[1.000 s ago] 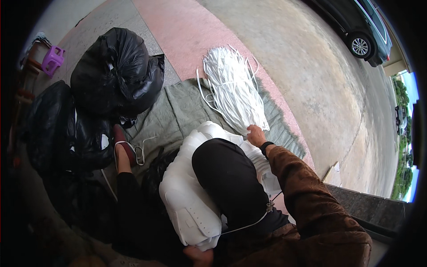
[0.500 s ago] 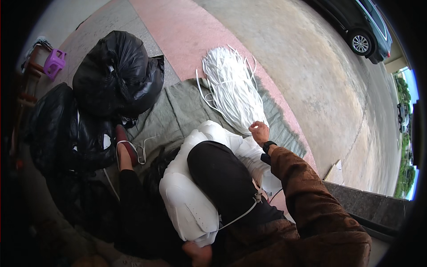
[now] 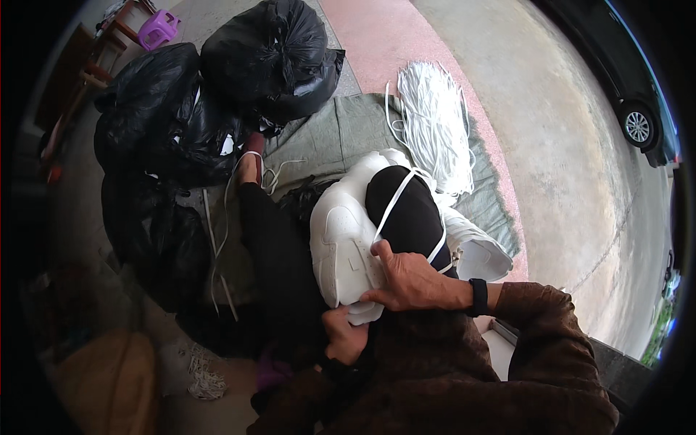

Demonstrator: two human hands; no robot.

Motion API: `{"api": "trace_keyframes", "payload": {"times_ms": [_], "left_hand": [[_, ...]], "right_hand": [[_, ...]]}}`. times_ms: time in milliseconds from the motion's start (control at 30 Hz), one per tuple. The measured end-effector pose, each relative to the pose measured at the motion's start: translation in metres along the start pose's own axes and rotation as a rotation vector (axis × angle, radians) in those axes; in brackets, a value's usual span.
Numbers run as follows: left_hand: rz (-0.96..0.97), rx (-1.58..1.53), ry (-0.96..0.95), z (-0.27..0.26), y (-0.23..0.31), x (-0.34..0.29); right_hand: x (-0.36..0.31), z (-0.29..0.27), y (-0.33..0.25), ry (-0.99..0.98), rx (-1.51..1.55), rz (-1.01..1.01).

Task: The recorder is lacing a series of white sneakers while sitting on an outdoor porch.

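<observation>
A row of nested white shoe uppers (image 3: pixel 346 225) curves round my black-clad knee (image 3: pixel 406 206), its near end in front of me. Low at that end, my left hand (image 3: pixel 344 336) is closed on the edge of the nearest upper. My right hand (image 3: pixel 417 279) is closed on a white shoelace (image 3: pixel 396 197), which loops over the knee. Its fingers also rest against the nearest upper's side. Beyond the knee, a thick bundle of white shoelaces (image 3: pixel 433 130) lies on a grey-green cloth (image 3: pixel 326 127).
Bulging black plastic bags (image 3: pixel 272 61) are piled at the left, near my foot in a dark red shoe (image 3: pixel 254 143). A purple stool (image 3: pixel 158 29) stands behind them. Loose cord ends (image 3: pixel 206 373) lie on the floor at lower left. A dark car (image 3: pixel 638 94) is parked far right.
My right hand has come back from the lace bundle to the near uppers, drawing a lace over my knee. My left hand has come up onto the nearest upper. The view has shifted.
</observation>
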State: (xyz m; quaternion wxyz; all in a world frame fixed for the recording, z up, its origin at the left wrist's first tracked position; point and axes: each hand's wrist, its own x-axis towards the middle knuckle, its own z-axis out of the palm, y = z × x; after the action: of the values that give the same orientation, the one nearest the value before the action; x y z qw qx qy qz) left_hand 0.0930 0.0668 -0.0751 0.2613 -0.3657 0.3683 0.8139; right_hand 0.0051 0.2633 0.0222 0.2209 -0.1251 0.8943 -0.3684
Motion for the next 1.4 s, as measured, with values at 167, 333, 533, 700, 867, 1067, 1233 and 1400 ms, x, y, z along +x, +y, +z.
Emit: {"api": "trace_keyframes", "payload": {"times_ms": [167,333,533,700,867,1067,1233,1400], "left_hand": [[-0.292,-0.213,-0.032,0.024,0.028,-0.014],[0.194,0.751,-0.427,-0.035,0.005,0.017],[-0.536,0.62,-0.41,0.021,0.092,-0.081],[0.929,0.639,-0.431,0.071,0.105,-0.076],[-0.025,0.737,-0.756,0.03,0.135,-0.096],[0.195,-0.109,-0.507,-0.077,0.177,-0.103],[0.299,-0.591,-0.538,-0.158,0.205,-0.105],[0.525,-0.497,-0.578,-0.314,0.247,-0.073]], "right_hand": [[-0.009,0.022,0.0,0.051,-0.023,0.036],[0.005,0.037,-0.009,0.147,-0.065,0.022],[-0.018,0.022,-0.013,0.195,0.042,0.088],[-0.05,0.031,-0.074,0.155,0.098,-0.454],[-0.064,-0.036,-0.057,0.319,-0.255,-0.73],[-0.056,-0.057,0.087,0.442,-0.224,-0.197],[-0.046,-0.035,0.116,0.431,-0.266,-0.112],[-0.06,-0.059,0.149,0.158,-0.299,-0.242]]}}
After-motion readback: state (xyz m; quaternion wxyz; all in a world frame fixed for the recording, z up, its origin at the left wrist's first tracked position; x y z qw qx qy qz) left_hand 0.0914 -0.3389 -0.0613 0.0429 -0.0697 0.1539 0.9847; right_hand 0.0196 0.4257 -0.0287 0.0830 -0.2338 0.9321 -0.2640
